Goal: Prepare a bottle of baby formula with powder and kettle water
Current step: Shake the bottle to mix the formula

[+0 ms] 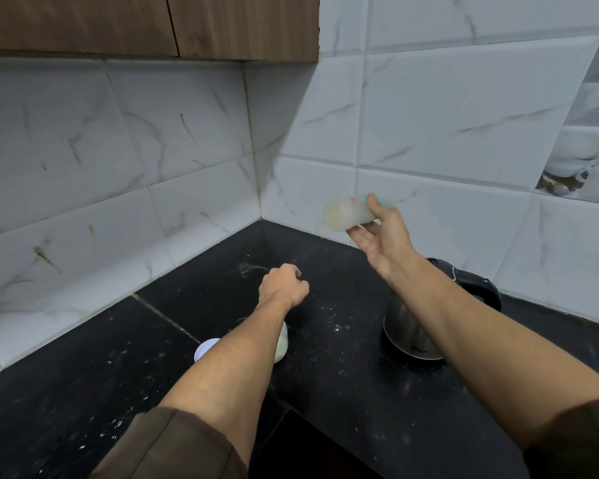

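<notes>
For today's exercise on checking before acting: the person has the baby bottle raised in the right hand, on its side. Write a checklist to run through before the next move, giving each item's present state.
1. Bottle held in the right hand: ok, though the fingers look loose.
2. Bottle cap closed: cannot tell, blurred and behind the hand.
3. Left hand free: cannot tell, it is fisted.
4. Kettle upright on the counter: ok.
5. Powder jar lidded: cannot tell, the forearm covers it; a white lid lies beside it.
6. Counter clean: not ok, white specks.

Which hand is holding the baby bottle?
The right hand, raised near the wall, holds the bottle tilted sideways; the left hand is a fist.
</notes>
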